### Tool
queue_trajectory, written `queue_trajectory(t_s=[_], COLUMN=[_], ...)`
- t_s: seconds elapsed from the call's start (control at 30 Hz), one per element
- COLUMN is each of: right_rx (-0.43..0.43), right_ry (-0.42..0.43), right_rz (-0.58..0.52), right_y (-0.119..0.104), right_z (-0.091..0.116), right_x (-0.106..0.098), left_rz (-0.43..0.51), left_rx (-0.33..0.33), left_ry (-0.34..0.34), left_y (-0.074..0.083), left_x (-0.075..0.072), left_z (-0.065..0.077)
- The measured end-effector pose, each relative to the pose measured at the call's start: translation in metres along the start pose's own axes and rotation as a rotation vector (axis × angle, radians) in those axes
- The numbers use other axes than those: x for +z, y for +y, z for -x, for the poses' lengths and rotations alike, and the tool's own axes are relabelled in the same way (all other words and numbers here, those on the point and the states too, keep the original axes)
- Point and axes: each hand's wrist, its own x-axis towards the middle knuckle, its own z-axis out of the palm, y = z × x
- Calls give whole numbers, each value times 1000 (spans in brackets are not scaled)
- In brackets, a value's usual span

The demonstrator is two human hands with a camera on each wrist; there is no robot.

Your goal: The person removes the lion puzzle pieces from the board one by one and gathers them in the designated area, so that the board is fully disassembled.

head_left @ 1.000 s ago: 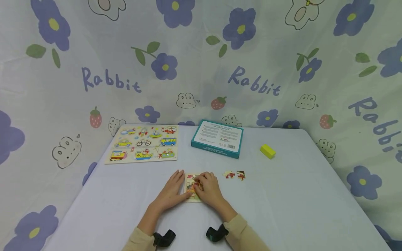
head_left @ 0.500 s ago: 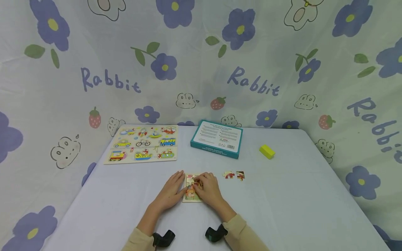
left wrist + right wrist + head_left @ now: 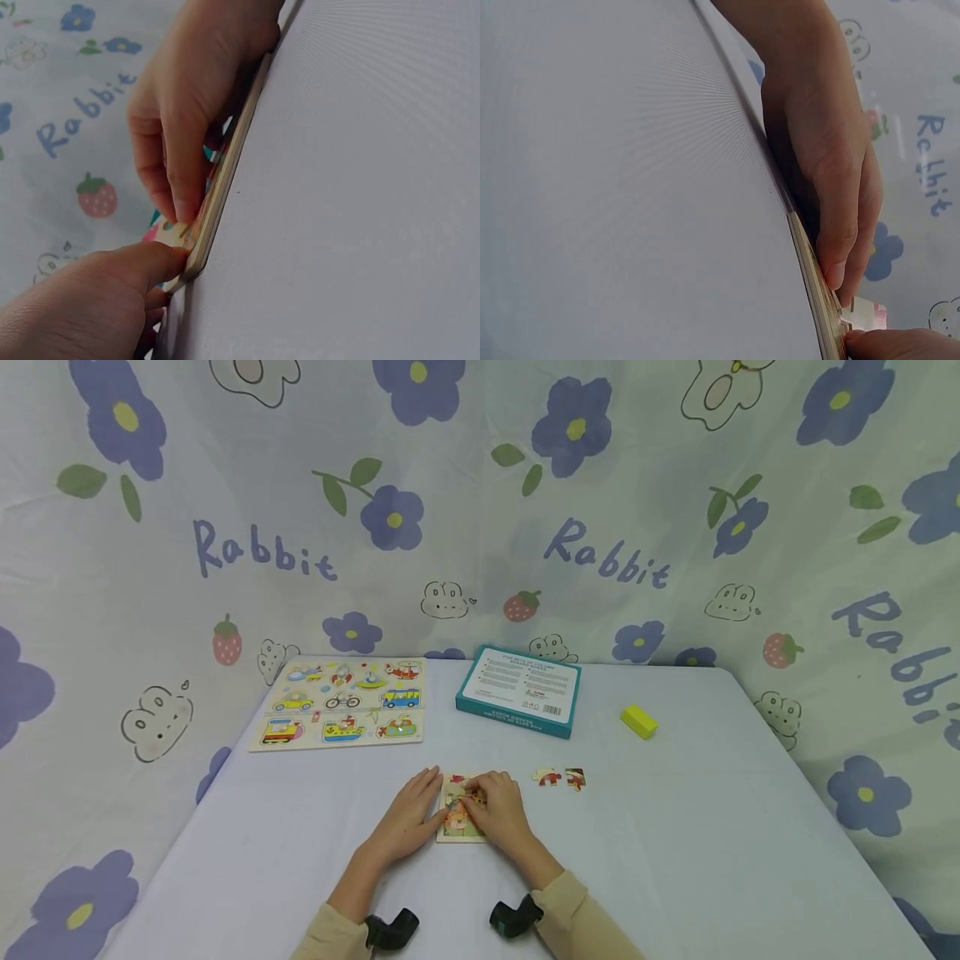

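A small wooden jigsaw board [image 3: 459, 828] lies on the table between both hands. My left hand [image 3: 408, 814] rests along its left side, fingers stretched out, thumb on the board's edge; in the left wrist view that thumb [image 3: 154, 262] presses the near corner. My right hand [image 3: 500, 810] bends over the board's right half, thumb and fingers together at a puzzle piece. In the right wrist view a pale piece with a pink edge [image 3: 868, 313] stands up near the right thumb [image 3: 877, 343]. The right palm hides part of the picture.
Two loose puzzle pieces, one reddish [image 3: 548, 777] and one darker [image 3: 575, 779], lie right of the board. Behind stand a vehicle peg puzzle [image 3: 341, 703], a teal box [image 3: 517, 692] and a yellow block [image 3: 639, 722]. A printed curtain [image 3: 480, 527] hangs behind the table.
The left thumb has drawn back from the lower part of the board toward its left edge. The right hand stays over the board with only small finger shifts; the loose pieces are still.
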Motion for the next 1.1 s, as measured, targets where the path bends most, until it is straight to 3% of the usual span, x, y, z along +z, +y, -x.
queue_trajectory(t_s=[1.1], right_rx=[36], right_ry=[70], right_rz=[-84], right_y=[0], right_z=[-6], right_x=[2], left_rz=[-15], left_rx=[1], left_ry=[11], left_y=[-1], left_x=[2], left_z=[0])
